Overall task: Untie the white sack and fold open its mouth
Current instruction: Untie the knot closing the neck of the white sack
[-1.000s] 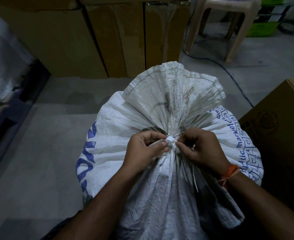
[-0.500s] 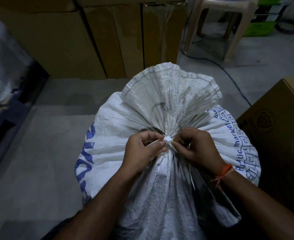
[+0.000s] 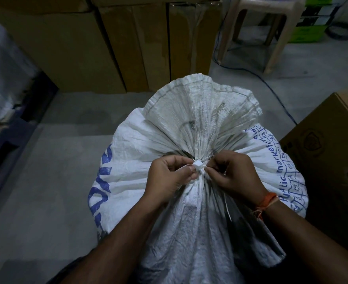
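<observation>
A full white woven sack [image 3: 140, 152] with blue print stands on the floor in front of me. Its neck is gathered tight and the mouth fans out above in pleats [image 3: 201, 107]. A white plastic tie [image 3: 197, 165] with a small square lock cinches the neck; its thin tail hangs down the near side. My left hand [image 3: 169, 177] pinches the tie just left of the lock. My right hand [image 3: 234, 175], with an orange thread on the wrist, pinches the tie on the right side of the lock.
Tall cardboard boxes [image 3: 99, 42] line the far side. A brown carton [image 3: 330, 152] sits close on the right. A beige plastic stool [image 3: 259, 29] and a blue cable [image 3: 271, 87] lie beyond. Wrapped white bundles [image 3: 3, 74] are stacked at left. Grey concrete floor [image 3: 46, 181] spreads to the left.
Both hands stay pinched at the tie's lock with only slight finger shifts. The sack's neck stays cinched.
</observation>
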{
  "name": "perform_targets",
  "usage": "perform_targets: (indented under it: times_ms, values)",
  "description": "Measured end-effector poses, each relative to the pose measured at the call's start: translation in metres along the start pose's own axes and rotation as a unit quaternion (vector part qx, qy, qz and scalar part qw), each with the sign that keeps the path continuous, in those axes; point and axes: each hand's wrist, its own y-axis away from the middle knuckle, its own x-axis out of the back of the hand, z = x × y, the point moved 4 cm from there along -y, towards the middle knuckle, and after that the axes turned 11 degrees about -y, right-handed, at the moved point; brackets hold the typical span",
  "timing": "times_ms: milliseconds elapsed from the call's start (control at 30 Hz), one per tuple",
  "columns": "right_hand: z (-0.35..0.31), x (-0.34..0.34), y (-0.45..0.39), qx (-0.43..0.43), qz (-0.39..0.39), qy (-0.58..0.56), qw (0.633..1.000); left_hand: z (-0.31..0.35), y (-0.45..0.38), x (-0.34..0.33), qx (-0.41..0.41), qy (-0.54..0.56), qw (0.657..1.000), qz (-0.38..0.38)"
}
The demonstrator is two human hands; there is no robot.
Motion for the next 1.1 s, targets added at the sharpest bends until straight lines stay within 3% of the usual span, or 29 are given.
perform_targets:
  times_ms: [1100]
  values:
    - [-0.002,-0.006,0.0,0.005,0.002,-0.012,1.0,0.0,0.001,0.001,0.032,-0.004,0.999,0.006]
